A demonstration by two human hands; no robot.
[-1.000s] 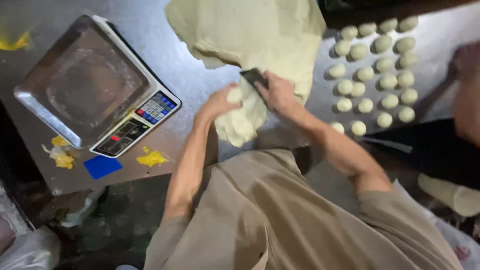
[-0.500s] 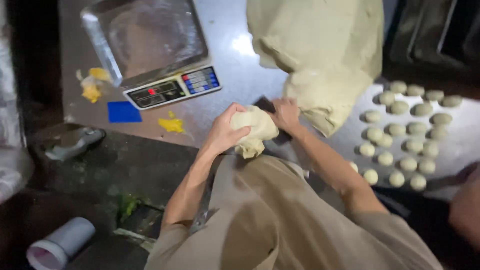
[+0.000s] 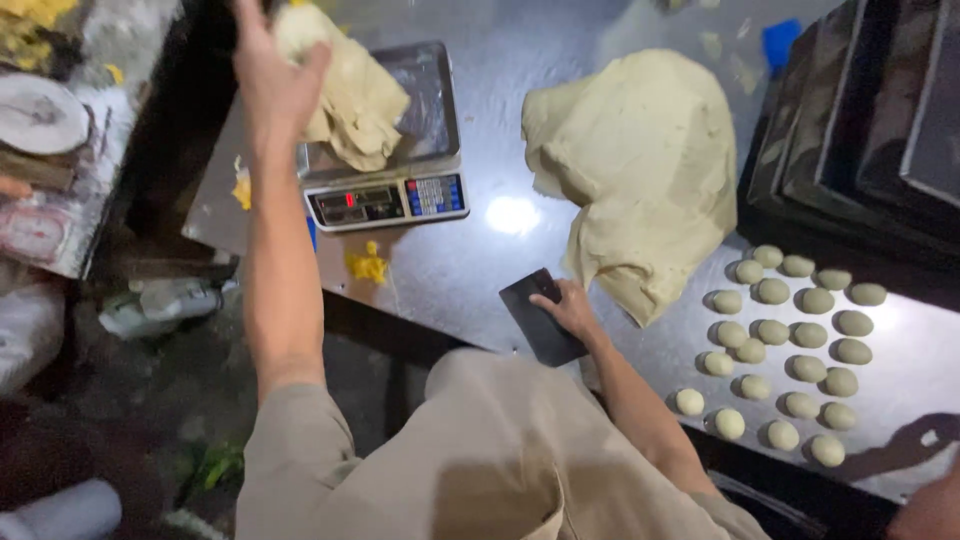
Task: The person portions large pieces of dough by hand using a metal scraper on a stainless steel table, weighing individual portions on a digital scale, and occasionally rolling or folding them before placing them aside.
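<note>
**Weighing a piece of dough at the tabletop**

We see the left hand point(image 3: 272, 75) reaching out, fingers spread over a torn piece of dough point(image 3: 350, 100) that lies on the pan of a digital scale point(image 3: 385, 195); whether the palm grips it we cannot tell. The right hand point(image 3: 570, 308) pinches a dark flat scraper point(image 3: 538, 318) against the steel tabletop point(image 3: 480, 270), just beside the large dough mass point(image 3: 640, 170). Small dough balls point(image 3: 790, 330) sit in rows to the right. A blue square label point(image 3: 780, 42) lies at the far edge, yellow scraps point(image 3: 368, 265) near the scale. Dark stacked trays point(image 3: 870, 120) are cut off at the upper right.
</note>
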